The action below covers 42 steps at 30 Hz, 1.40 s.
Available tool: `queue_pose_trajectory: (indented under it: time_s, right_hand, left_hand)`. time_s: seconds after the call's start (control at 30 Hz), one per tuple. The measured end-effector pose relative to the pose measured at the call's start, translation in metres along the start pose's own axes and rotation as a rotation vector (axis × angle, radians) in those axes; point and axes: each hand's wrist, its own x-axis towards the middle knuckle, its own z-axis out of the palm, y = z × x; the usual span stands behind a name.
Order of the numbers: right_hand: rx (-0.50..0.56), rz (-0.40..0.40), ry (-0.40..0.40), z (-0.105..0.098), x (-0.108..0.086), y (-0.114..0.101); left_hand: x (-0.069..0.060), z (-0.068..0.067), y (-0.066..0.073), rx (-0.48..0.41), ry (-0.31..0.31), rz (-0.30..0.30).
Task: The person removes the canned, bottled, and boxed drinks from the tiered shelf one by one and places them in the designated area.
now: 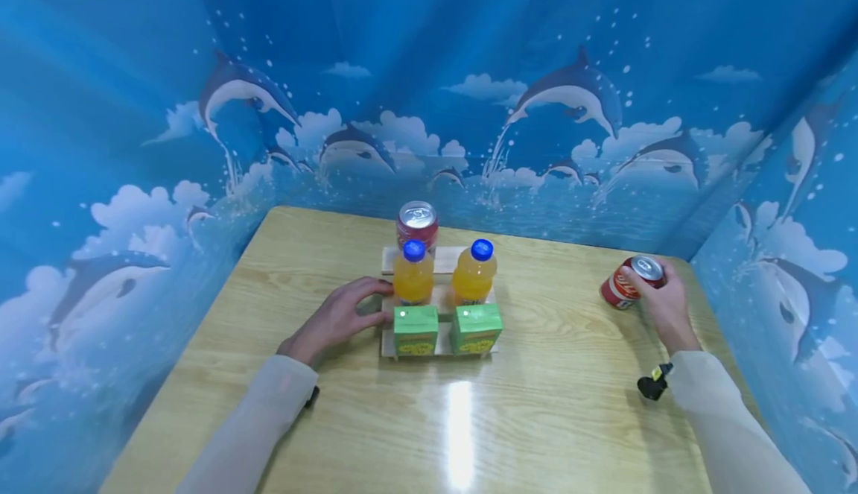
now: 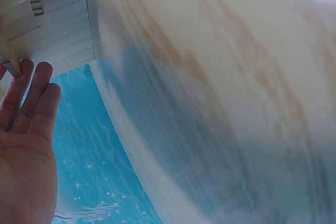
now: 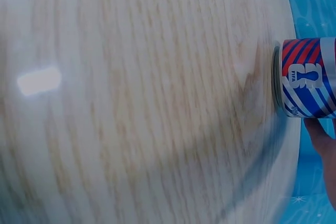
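Note:
On the right of the table, my right hand (image 1: 666, 302) grips a red soda can (image 1: 615, 290), thumb on the near side. Red and blue stripes show on this soda can (image 3: 310, 85) in the right wrist view; whether its base touches the table I cannot tell. My left hand (image 1: 345, 313) touches the left side of a stepped wooden rack (image 1: 442, 341). In the left wrist view, the fingers of that left hand (image 2: 31, 124) are mostly straight, tips against the wood. The thumb is largely hidden there.
Another soda can (image 1: 417, 224) stands on the rack's back step, at left. Two orange drink bottles, left (image 1: 412, 276) and right (image 1: 474, 278), stand on the middle step. Two green cartons, left (image 1: 415, 330) and right (image 1: 477, 328), occupy the front. A dolphin-print curtain (image 1: 415, 54) borders the table.

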Motion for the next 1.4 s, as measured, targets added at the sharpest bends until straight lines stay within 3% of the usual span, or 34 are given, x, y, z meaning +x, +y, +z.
queue_pose_trajectory:
  time_s: [0.23,0.47,0.6,1.03,1.4]
  right_hand:
    - [-0.058,-0.042,-0.016,-0.001,-0.003,-0.006]
    - [-0.070,-0.148,-0.049,-0.007,-0.001,-0.016]
    - [-0.094,-0.155,-0.062,-0.010,-0.001,-0.025]
    - [-0.280,-0.186,-0.135,-0.004,-0.009,-0.079]
    - [-0.229,-0.339,-0.142,0.020,-0.012,-0.118]
  left_hand:
    - [0.001,-0.001,0.000,0.002,-0.009,0.004]
    - [0.000,0.000,0.000,-0.022,-0.009,-0.009]
    - [-0.002,0.000,0.000,-0.012,-0.011,-0.007]
    - [-0.001,-0.001,0.001,-0.025,-0.015,-0.017]
    - [-0.001,0.000,0.001,-0.017,-0.023,-0.026]
